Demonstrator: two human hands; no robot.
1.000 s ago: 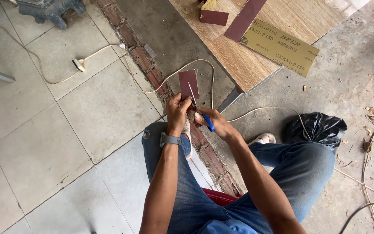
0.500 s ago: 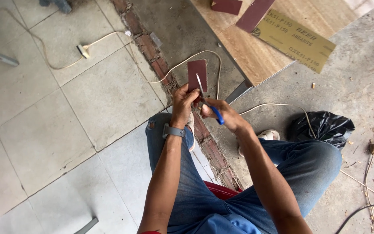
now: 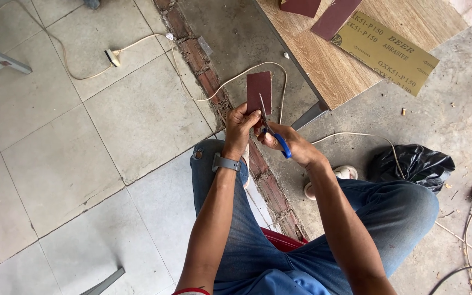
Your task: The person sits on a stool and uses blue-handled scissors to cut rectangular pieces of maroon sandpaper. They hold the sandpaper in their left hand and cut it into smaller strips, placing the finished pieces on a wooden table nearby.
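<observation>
The sandpaper piece, small, dark red and rectangular, stands upright in my left hand, pinched at its lower edge above my knees. My right hand grips the blue-handled scissors, fingers closed through the handles, and the blades meet the piece's lower right edge. A grey watch sits on my left wrist. Below my hands a white cable loops over the concrete floor and a line of bricks. A black bag lies right of my knee. Farther off, a wooden board carries a yellow-backed sheet and more red pieces near its far edge
</observation>
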